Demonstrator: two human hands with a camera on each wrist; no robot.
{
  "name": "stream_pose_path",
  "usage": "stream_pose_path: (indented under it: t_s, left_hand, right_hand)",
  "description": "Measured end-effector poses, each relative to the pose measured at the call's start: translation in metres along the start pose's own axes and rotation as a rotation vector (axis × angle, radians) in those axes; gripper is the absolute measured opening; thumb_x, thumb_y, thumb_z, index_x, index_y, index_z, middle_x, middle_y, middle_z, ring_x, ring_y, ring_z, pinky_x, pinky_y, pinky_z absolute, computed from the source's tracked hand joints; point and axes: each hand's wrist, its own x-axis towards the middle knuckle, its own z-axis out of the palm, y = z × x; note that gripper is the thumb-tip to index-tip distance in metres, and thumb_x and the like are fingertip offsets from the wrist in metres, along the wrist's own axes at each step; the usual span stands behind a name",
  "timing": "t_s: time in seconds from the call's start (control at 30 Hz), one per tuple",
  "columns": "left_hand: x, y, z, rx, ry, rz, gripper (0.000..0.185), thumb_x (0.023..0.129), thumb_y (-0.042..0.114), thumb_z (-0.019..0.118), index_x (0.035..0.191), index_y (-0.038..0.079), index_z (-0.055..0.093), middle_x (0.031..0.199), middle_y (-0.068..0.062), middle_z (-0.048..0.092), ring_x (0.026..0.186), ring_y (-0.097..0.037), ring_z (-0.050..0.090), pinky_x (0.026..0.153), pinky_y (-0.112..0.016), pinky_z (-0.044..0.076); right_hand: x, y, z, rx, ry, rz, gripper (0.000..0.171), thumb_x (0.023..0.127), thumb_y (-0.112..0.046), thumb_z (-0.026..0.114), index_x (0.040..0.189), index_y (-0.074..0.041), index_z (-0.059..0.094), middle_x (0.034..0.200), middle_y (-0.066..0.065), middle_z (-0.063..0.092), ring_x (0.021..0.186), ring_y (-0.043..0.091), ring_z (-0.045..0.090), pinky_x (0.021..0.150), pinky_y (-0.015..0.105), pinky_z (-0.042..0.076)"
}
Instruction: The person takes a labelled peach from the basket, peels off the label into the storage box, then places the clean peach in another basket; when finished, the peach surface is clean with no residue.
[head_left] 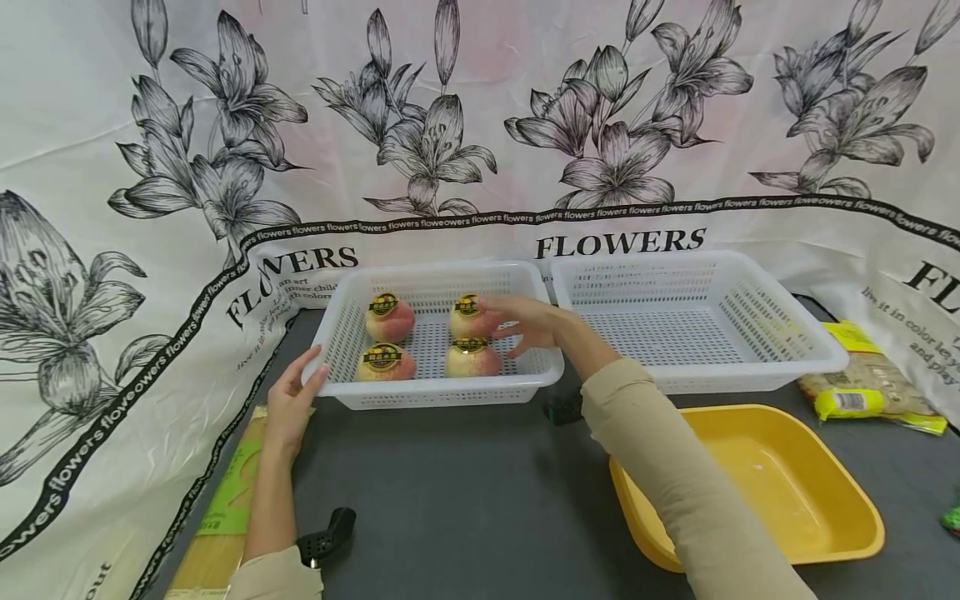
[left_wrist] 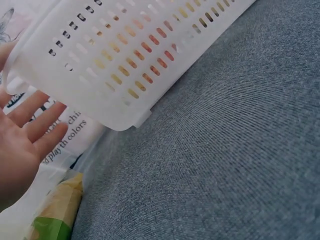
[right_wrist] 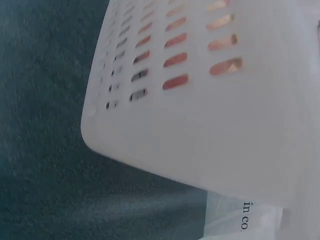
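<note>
- Your left hand (head_left: 292, 400) rests with straight, relaxed fingers against the near left corner of the left basket (head_left: 352, 321), left of centre in the head view; it grasps nothing and seems placed there to steady the basket.
- Your right hand (head_left: 528, 325) reaches over the basket's right wall, fingers loosely spread, touching the upper right peach (head_left: 471, 317). Whether they actually close on it, you cannot tell.
- Four stickered peaches sit two by two in that basket, the others being the upper left peach (head_left: 389, 317), lower left peach (head_left: 385, 363) and lower right peach (head_left: 472, 358).
- The right basket (head_left: 817, 350) stands just beside it, apart from both hands.
- A yellow tray (head_left: 855, 517) lies at lower right on the grey surface (head_left: 465, 500), partly hidden by your sleeve.
- Both wrist views show only basket wall and surface; the right one is blurred.
</note>
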Motion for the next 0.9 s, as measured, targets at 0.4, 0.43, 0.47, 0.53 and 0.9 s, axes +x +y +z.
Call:
stream_pose_path:
  t_s: [0.4, 0.43, 0.47, 0.53, 0.9]
  left_hand:
    - [0.000, -0.001, 0.000, -0.011, -0.014, -0.002, 0.046, 0.099, 0.013, 0.054, 0.142, 0.001, 0.042, 0.134, -0.023, 0.047, 0.094, -0.008, 0.059, 0.069, -0.017, 0.050]
    - [0.000, -0.001, 0.000, -0.009, -0.016, 0.000, 0.046, 0.099, 0.013, 0.054, 0.142, 0.001, 0.042, 0.135, -0.022, 0.046, 0.095, -0.008, 0.058, 0.069, -0.017, 0.050]
    - [0.000, -0.002, -0.001, -0.008, -0.018, 0.002, 0.046, 0.099, 0.013, 0.054, 0.142, 0.001, 0.042, 0.135, -0.022, 0.046, 0.096, -0.008, 0.059, 0.070, -0.017, 0.050]
    - [0.000, -0.002, -0.002, -0.011, -0.023, 0.004, 0.047, 0.099, 0.013, 0.054, 0.142, 0.001, 0.041, 0.136, -0.022, 0.046, 0.096, -0.008, 0.059, 0.070, -0.017, 0.051]
    - [0.001, -0.004, -0.002, -0.034, -0.033, -0.002, 0.047, 0.099, 0.013, 0.053, 0.143, 0.002, 0.040, 0.139, -0.021, 0.044, 0.101, -0.010, 0.058, 0.073, -0.019, 0.052]
  right_hand:
    - [0.015, 0.010, 0.008, -0.228, -0.102, 0.031, 0.067, 0.092, -0.025, 0.066, 0.149, -0.018, 0.031, 0.153, 0.006, 0.026, 0.137, 0.035, 0.023, 0.091, 0.058, 0.044]
    - [0.016, 0.010, 0.009, -0.236, -0.107, 0.034, 0.069, 0.091, -0.023, 0.067, 0.149, -0.018, 0.031, 0.153, 0.006, 0.026, 0.137, 0.034, 0.024, 0.090, 0.057, 0.044]
    - [0.017, 0.011, 0.010, -0.242, -0.105, 0.036, 0.069, 0.090, -0.021, 0.069, 0.149, -0.017, 0.032, 0.152, 0.006, 0.026, 0.137, 0.033, 0.025, 0.090, 0.057, 0.045]
    - [0.019, 0.012, 0.013, -0.255, -0.097, 0.043, 0.070, 0.087, -0.020, 0.072, 0.147, -0.018, 0.035, 0.152, 0.006, 0.027, 0.135, 0.031, 0.028, 0.089, 0.056, 0.046]
    - [0.023, 0.016, 0.022, -0.280, -0.057, 0.080, 0.071, 0.084, -0.014, 0.074, 0.146, -0.021, 0.039, 0.141, 0.011, 0.034, 0.105, 0.029, 0.049, 0.081, 0.045, 0.051]
